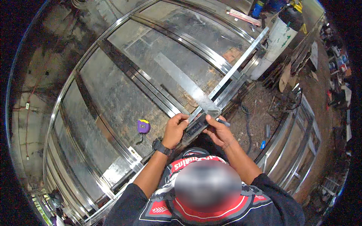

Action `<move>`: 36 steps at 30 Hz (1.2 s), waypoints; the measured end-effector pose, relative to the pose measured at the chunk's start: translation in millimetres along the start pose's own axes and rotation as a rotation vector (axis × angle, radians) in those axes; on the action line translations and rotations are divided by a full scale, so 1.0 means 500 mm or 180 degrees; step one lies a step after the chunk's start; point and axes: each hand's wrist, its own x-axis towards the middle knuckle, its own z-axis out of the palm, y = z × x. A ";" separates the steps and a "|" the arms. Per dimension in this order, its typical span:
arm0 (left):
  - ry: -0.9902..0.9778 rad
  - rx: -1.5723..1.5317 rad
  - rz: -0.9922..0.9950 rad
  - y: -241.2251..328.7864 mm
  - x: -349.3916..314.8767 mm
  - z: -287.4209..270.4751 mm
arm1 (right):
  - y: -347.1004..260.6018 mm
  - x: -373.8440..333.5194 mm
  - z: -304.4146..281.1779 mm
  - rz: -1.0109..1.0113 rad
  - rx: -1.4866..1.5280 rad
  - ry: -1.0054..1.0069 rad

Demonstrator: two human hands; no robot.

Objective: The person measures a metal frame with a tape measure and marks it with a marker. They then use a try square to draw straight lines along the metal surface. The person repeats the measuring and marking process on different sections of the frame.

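My left hand (176, 128), with a dark watch on its wrist, is closed at the near edge of a large metal frame, its fingertips on a narrow silver metal strip (194, 113). Beside it lies a short black bar (196, 127) with a raised pattern. My right hand (220, 132) is curled at the other end of this bar, thumb against it. A slim grey-blue stick-like piece (224, 122) pokes out by its fingers; its kind cannot be made out. A wide flat metal strip (181, 79) runs from between the hands across the frame.
The metal frame (139, 81) with several crossbars spreads over a dark worktop. A purple and yellow tape measure (143, 126) lies left of my hands. A long silver bar (241, 62) slants to the far right. Another frame (298, 145) stands low at right, near a blue object (263, 144).
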 end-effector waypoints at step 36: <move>0.0119 -0.0296 0.0049 0.122 0.021 0.028 | 0.052 -0.043 0.114 -0.0222 0.0213 0.0553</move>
